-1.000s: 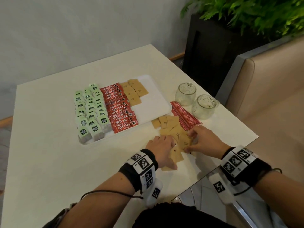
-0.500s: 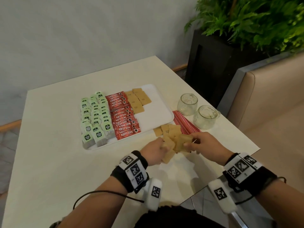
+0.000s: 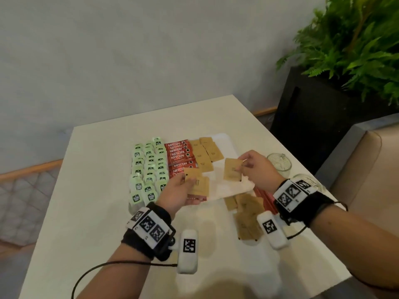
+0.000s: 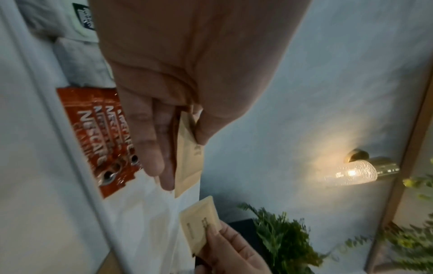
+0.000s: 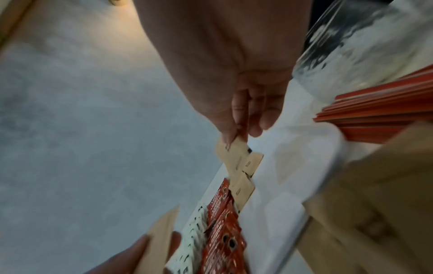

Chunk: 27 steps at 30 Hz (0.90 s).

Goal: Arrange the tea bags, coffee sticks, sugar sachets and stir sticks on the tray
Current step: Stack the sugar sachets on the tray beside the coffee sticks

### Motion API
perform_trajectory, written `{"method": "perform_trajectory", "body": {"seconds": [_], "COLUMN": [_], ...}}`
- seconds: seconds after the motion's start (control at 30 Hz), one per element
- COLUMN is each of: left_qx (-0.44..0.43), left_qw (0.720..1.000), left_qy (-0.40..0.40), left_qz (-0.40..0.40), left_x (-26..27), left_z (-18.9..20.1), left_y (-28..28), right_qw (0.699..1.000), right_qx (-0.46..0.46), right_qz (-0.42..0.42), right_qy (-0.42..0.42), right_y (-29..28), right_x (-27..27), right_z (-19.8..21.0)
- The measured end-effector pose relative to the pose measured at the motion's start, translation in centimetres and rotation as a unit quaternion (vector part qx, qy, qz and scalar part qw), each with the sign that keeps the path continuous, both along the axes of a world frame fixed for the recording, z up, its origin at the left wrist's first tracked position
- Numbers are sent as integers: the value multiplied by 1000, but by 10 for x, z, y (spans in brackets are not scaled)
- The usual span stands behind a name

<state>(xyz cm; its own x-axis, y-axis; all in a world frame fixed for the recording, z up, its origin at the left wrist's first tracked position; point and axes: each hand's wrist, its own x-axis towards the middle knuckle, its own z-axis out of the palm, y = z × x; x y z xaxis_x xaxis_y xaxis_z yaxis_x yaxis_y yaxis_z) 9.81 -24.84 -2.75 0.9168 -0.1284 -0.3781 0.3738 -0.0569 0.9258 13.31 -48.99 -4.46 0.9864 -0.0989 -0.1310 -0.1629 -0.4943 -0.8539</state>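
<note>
A white tray (image 3: 228, 190) holds rows of green tea bags (image 3: 149, 169), red coffee sticks (image 3: 180, 156) and brown sugar sachets (image 3: 206, 154). Above the tray's near edge, my left hand (image 3: 183, 188) holds a few brown sugar sachets (image 3: 197, 184) between thumb and fingers (image 4: 154, 148). My right hand (image 3: 251, 167) pinches one brown sachet (image 3: 232, 172) over the bare right part of the tray; it shows as a sachet (image 5: 230, 153) in the right wrist view. More loose sachets (image 3: 246, 214) and red stir sticks (image 3: 266, 198) lie on the table beside the tray.
Two small glass jars (image 3: 279, 164) stand right of the tray, the nearer one (image 3: 311, 182) partly behind my right wrist. A black planter (image 3: 319, 117) with a fern and a beige seat (image 3: 367, 160) border the table's right side. A wall lamp (image 4: 351, 172) glows.
Both hands lifted off the loose sachet pile on the table and moved up over the tray, each carrying brown sachets. The head view tilted up.
</note>
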Motion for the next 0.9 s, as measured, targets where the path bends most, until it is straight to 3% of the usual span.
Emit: {"method": "perform_trajectory", "body": {"seconds": [0.13,0.3,0.53,0.83,0.9], "left_qx": [-5,-49,-104,-130,-129], "left_qw": [999,995,986,983,984], "left_qy": [-4,13,54,50,43], "left_qz": [48,81,116,118,120], "left_x": [23,35,54,64,64], "left_z": [5,3,-9,-15,-15], "left_y": [14,24,34,27,23], "right_qw": [998,989,983,993,999], "right_qx": [-25,-107,-173,-108,-31], "right_qz": [-45,-37,-1,-24,-43], "right_qy": [34,96,69,32,9], "right_y": [8,19,29,35,42], "right_x": [54,94,119,112,100], "right_z": [-15,-34,-36,-42,-33]}}
